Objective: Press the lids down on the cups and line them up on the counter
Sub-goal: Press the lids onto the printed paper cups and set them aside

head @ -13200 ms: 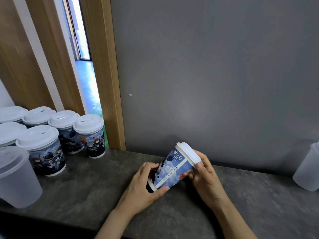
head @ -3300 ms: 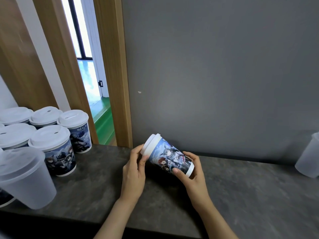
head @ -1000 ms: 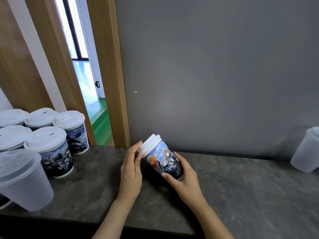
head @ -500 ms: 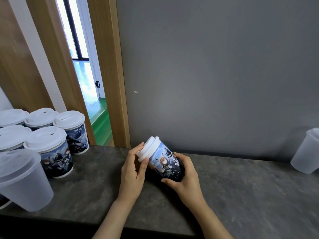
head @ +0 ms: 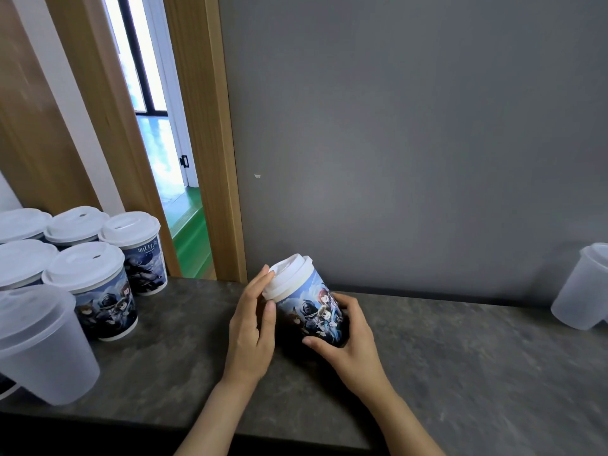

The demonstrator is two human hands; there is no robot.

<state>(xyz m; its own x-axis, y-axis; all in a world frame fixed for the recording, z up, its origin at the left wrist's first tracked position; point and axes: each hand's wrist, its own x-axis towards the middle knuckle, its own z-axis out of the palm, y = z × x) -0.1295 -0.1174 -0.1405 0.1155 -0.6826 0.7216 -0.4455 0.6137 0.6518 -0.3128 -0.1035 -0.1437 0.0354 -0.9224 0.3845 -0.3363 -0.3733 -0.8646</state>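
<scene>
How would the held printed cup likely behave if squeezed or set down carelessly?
The cup looks like thin paper, so it would probably dent under a hard squeeze. The right hand holds it tilted alone, so it is likely light. Its tall, narrow-based shape may tip; the lid could pop off.

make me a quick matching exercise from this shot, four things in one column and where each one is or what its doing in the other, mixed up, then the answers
Things
1. left hand
2. right hand
3. frosted cup
4. lidded printed cups

Places or states
A. stand grouped at the counter's left end
B. fingers touch the white lid of the tilted cup
C. stands at the counter's far right edge
D. wraps round the lower body of the tilted cup

Pairs: 1-B, 2-D, 3-C, 4-A
</scene>
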